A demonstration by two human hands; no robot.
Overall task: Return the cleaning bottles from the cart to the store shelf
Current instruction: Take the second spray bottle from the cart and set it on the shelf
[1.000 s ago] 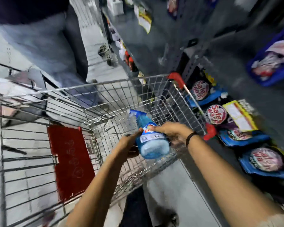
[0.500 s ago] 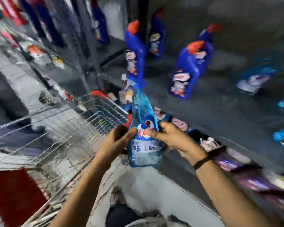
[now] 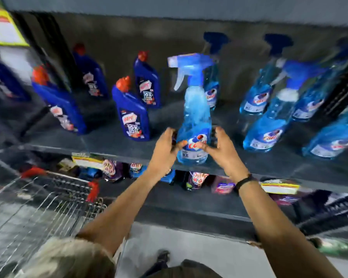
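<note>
A light blue spray bottle [image 3: 195, 117] with a blue trigger head stands upright at the front edge of the grey store shelf [image 3: 113, 141]. My left hand [image 3: 165, 151] grips its base from the left and my right hand [image 3: 223, 151] grips it from the right, thumbs across the label. Whether the base touches the shelf I cannot tell. The wire cart [image 3: 38, 207] with red corner caps is at the lower left, below the shelf.
Dark blue bottles with orange caps [image 3: 133, 115] stand left of the held bottle. Several matching blue spray bottles [image 3: 267, 125] fill the shelf to the right. Pouches [image 3: 197, 179] lie on the lower shelf. Yellow price tags [image 3: 279, 187] hang on the shelf edge.
Both hands lifted the spray bottle out of the cart and carried it up and right to the shelf front. The view swung from the cart to the shelf.
</note>
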